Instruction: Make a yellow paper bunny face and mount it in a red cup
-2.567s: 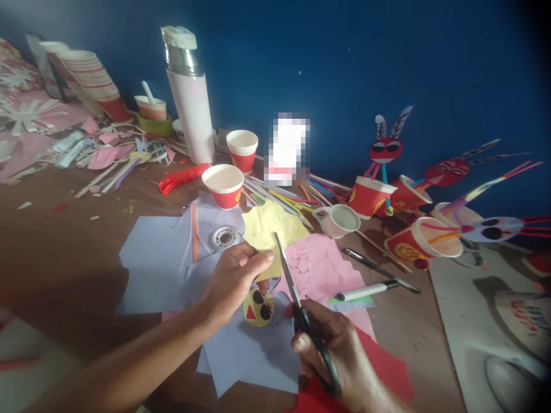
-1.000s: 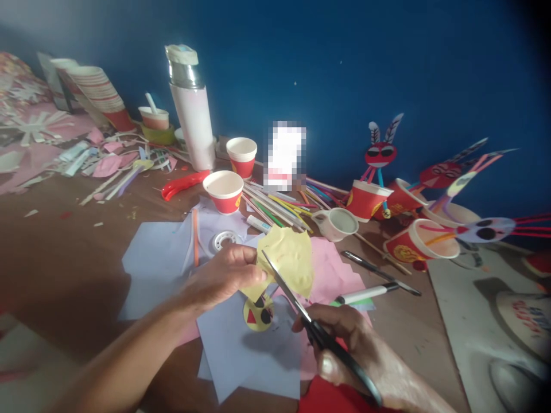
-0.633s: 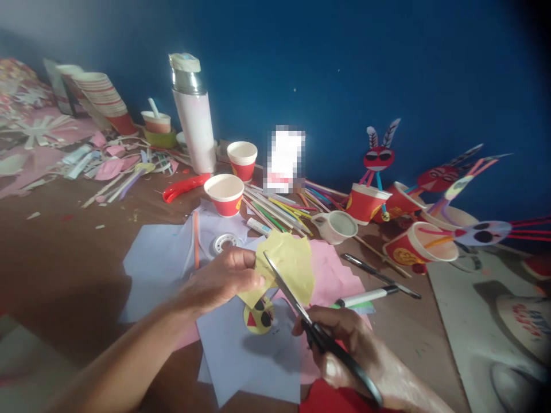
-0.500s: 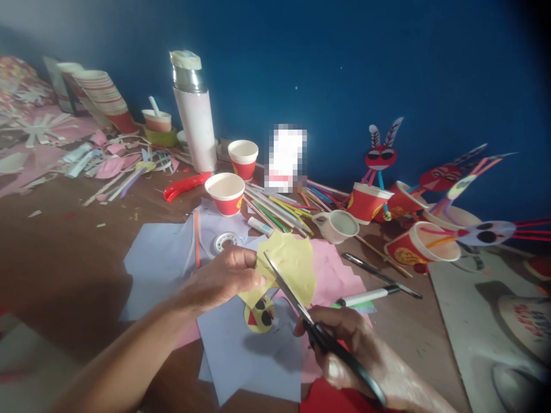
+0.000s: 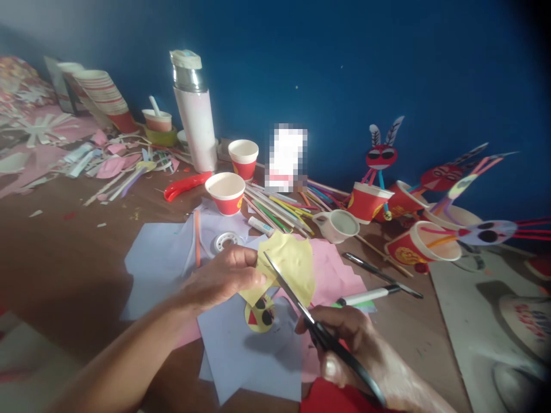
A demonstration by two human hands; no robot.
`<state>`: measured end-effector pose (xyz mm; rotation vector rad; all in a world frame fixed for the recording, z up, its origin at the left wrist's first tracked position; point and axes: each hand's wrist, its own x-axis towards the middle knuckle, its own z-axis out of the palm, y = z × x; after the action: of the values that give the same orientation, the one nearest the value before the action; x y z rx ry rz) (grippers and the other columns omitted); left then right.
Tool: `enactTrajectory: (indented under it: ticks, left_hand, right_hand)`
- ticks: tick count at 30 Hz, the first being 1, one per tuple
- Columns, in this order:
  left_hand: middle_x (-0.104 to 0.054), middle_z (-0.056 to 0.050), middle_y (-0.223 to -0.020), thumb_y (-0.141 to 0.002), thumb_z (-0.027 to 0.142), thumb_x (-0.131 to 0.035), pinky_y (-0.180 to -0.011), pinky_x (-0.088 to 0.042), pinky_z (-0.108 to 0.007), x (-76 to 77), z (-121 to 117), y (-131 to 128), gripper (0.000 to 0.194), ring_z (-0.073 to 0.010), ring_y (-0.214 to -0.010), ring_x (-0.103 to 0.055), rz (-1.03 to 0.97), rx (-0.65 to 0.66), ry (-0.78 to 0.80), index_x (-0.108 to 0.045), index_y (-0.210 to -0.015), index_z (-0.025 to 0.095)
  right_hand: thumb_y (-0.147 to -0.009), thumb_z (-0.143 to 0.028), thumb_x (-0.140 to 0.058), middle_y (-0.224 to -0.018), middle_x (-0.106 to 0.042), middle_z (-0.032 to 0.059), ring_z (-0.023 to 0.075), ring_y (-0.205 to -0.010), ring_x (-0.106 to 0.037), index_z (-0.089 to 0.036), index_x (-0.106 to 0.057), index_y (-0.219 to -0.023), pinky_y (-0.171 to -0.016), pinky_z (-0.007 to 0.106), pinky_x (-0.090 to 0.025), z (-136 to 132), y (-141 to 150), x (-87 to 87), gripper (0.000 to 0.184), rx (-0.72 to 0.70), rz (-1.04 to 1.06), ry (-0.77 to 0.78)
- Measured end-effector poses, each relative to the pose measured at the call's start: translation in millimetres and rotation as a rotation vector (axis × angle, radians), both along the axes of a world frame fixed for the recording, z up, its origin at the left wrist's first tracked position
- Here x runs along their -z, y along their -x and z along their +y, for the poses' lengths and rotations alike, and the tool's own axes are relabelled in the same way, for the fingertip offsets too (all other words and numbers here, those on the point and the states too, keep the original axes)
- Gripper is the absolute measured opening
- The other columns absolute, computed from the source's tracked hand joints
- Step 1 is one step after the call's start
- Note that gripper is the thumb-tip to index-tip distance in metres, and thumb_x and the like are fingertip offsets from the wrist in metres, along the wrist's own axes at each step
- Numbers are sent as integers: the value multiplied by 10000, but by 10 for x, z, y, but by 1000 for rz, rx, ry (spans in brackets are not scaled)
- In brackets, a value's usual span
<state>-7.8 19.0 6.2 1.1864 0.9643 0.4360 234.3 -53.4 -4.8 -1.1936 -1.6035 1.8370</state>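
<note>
Between the thumb and fingers of my left hand (image 5: 228, 275) is the left edge of a yellow paper piece (image 5: 293, 264) with a wavy cut outline. My right hand (image 5: 348, 344) grips black-handled scissors (image 5: 318, 332), their blades pointing up and left across the paper. The blades look closed or nearly so; whether they bite into the paper I cannot tell. Just below the held paper, a round yellow paper face (image 5: 259, 315) with black eyes and a red triangle lies on pale blue sheets (image 5: 253, 361). Pink paper (image 5: 336, 275) lies behind the yellow piece.
A roll of tape (image 5: 227, 242), a white marker (image 5: 368, 295) and a black pen (image 5: 383, 275) surround the sheets. Behind them are red paper cups (image 5: 226, 195), colored sticks (image 5: 279, 209) and a tall flask (image 5: 196, 120). Cup figures (image 5: 381, 158) stand at right; paper scraps (image 5: 114, 166) lie left.
Hardly anything differs. My right thumb and the scissor handles have shifted very slightly, and the blades seem a touch closer together. My left hand holds the yellow paper in the same place.
</note>
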Motion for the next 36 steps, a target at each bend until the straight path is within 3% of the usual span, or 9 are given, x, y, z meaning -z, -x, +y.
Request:
enactTrajectory:
  ticks: [7,11,22,29,36]
  left_hand:
    - [-570,-12,-688,-776,436,-577,-578,-358,-251,-75,0,-46,287,-129,-609,-486,-52,-31,-25,-628,-783,154]
    - [-577,-13,-695,-762,453,-606,-598,-409,-257,-126,-14,-95,296,-129,-604,-489,-79,-35,-29,-617,-784,158]
    - [-580,3,-604,-772,309,-629,-516,-382,-216,8,-54,-133,195,-88,-537,-492,-172,-189,3,-604,-675,141]
    - [-584,-1,-596,-743,317,-632,-506,-391,-220,3,-48,-124,186,-90,-522,-482,-132,-220,2,-613,-678,144]
    - [-592,16,-595,-758,296,-643,-532,-393,-222,45,-49,-107,161,-80,-513,-482,-158,-242,30,-608,-702,150]
  right_hand:
    - [-680,-585,-704,-549,-428,-56,69,-453,-363,-115,-622,-938,-434,204,-274,-13,19,26,543,94,88,115]
    - [-660,-566,-728,-520,-423,-58,70,-446,-366,-117,-613,-862,-424,198,-273,-13,42,-1,505,141,90,94]
    - [-660,-543,-732,-508,-412,-64,63,-432,-354,-123,-611,-845,-416,195,-269,0,63,-11,475,158,69,58]
    - [-615,-611,-725,-489,-386,-73,61,-411,-356,-147,-565,-747,-398,194,-256,7,112,-31,509,186,22,86]
    - [-624,-611,-729,-505,-405,-65,55,-417,-347,-124,-587,-816,-394,185,-258,-6,105,-9,542,171,42,115]
